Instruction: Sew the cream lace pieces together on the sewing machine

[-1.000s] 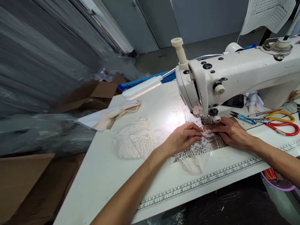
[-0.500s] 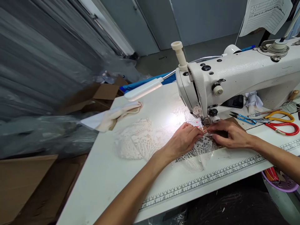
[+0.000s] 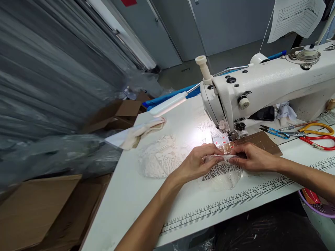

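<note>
From where I stand, the white lace (image 3: 227, 174) lies on the near side of the sewing machine (image 3: 264, 83), just in front of its presser foot (image 3: 232, 135). The left hand (image 3: 200, 159) pinches its folded edge between thumb and fingers, and the right hand (image 3: 253, 157) does likewise, the two nearly meeting thumb to thumb. Their fingers hide part of the fold.

A flat brown sheet (image 3: 267, 143) lies under the machine's arm, reaching past the right hand. Left of the machine, a second heap of lace (image 3: 159, 157) rests on the tabletop (image 3: 123, 212); I can't tell whether it joins the held piece. Beyond that heap, also left of the machine, is a crumpled cream cloth (image 3: 142, 133), and a lit lamp (image 3: 169, 104) hangs beside the machine's head. Under the machine's arm sits a dark phone (image 3: 264, 113), with blue snips (image 3: 277, 132) and scissors (image 3: 318, 134) with yellow and red handles to the near right. A printed ruler (image 3: 227, 206) runs along the tabletop's edge nearest the person, in front of the machine.
</note>
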The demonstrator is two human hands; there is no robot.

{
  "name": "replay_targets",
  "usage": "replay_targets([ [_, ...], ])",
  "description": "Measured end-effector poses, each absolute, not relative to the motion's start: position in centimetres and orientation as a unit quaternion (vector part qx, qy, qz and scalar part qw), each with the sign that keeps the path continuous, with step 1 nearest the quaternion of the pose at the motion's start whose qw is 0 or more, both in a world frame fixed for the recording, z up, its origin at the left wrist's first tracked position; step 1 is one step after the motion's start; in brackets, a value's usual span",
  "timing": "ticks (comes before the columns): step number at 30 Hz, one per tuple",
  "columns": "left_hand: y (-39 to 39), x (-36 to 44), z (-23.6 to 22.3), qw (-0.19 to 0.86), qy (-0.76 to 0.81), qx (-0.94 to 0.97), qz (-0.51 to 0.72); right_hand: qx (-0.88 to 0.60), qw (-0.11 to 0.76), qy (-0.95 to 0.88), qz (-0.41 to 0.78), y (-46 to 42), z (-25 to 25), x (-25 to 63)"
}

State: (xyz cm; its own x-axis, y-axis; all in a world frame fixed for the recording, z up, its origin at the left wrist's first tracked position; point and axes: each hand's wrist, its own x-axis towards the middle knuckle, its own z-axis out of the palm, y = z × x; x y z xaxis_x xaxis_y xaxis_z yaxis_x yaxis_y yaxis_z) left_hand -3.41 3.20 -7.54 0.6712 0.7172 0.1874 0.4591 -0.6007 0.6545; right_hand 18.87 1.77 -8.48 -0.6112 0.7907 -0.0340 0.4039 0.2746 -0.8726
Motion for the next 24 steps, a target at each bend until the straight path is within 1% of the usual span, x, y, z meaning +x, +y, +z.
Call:
replay_targets([
  [3,3.3,-3.4,-7.2,0.364,0.363,0.825,0.235,-0.372,0.221,-0.723,0.539,1.9,-8.9,19.0],
  [5,3.8,-3.0,-6.6,0.378,0.383,0.817,0.207,-0.37,0.213,-0.679,0.597,1.8,-9.1,18.7],
  [8,5.1,-1.9,-5.8,0.344,0.398,0.842,0.117,-0.433,0.198,-0.608,0.635,1.4,-9.1,17.8],
  [11,6.9,-0.8,-6.1,0.251,0.394,0.884,0.028,-0.512,0.167,-0.553,0.636,1.0,-8.7,17.3],
  [13,7.6,-0.5,-7.1,0.155,0.396,0.905,0.018,-0.523,0.126,-0.585,0.607,1.2,-8.3,17.9],
  [14,7.6,-0.6,-7.6,0.094,0.398,0.912,0.041,-0.524,0.112,-0.62,0.573,1.4,-8.1,18.4],
  [16,6.8,-1.0,-8.6,-0.028,0.383,0.915,0.127,-0.526,0.104,-0.7,0.472,2.1,-7.6,19.8],
  [17,6.1,-1.3,-9.0,-0.074,0.357,0.915,0.173,-0.526,0.112,-0.732,0.418,2.6,-7.5,20.5],
  [18,5.1,-1.6,-9.2,-0.097,0.321,0.918,0.21,-0.523,0.122,-0.757,0.372,3.1,-7.4,21.1],
  [20,3.0,-1.9,-9.4,-0.081,0.236,0.938,0.242,-0.5,0.137,-0.792,0.322,4.0,-7.6,21.9],
  [22,1.5,-1.9,-9.5,-0.047,0.19,0.955,0.224,-0.462,0.145,-0.82,0.305,4.6,-8.2,22.1],
  [24,0.9,-1.7,-9.9,-0.048,0.17,0.961,0.214,-0.419,0.149,-0.853,0.273,4.7,-9.2,21.9],
])
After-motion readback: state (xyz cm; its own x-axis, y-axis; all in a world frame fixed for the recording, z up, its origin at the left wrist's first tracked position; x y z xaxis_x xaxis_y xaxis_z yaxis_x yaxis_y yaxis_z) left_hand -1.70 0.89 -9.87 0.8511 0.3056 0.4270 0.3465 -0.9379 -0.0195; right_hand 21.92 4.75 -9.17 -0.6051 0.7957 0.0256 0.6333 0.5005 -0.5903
